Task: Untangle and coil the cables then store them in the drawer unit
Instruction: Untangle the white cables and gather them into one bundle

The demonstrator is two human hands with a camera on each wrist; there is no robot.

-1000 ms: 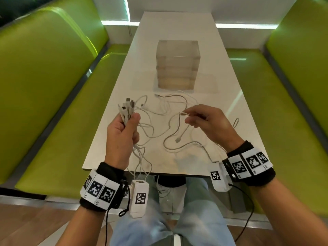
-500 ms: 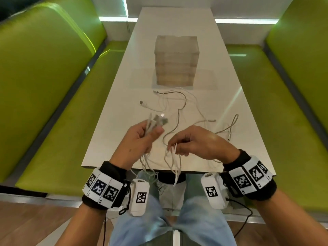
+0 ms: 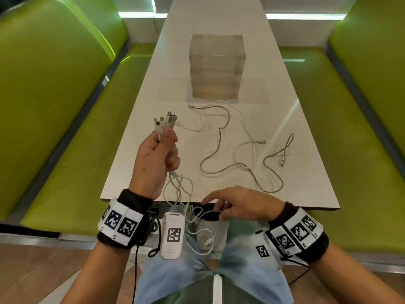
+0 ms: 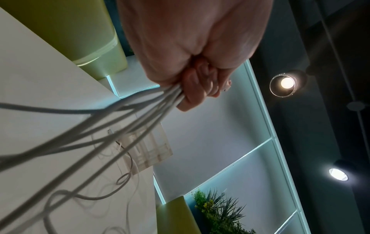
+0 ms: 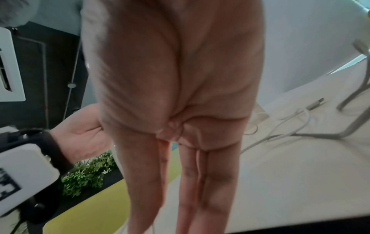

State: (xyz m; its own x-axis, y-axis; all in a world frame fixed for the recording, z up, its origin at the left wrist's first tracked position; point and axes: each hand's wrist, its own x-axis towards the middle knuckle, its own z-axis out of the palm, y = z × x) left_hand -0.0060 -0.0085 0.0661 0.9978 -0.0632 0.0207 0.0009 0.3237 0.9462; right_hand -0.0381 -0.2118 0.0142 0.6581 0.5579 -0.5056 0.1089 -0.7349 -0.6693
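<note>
My left hand grips a bundle of white cables just below their plugs, raised above the table's near left part. The strands hang from the fist over the table edge onto my lap. In the left wrist view the fist is closed round these cables. My right hand hovers at the near table edge with its fingers straight, holding nothing I can see. A grey braided cable and a white one lie loose on the table. The translucent drawer unit stands behind them, closed.
The white table is long and narrow, with green benches on the left and right. A metal plug of the grey cable lies near the right edge. My knees are under the near edge.
My left hand has raised the bundle up and to the left. My right hand has let go of the strands it pinched and dropped to the table's near edge.
</note>
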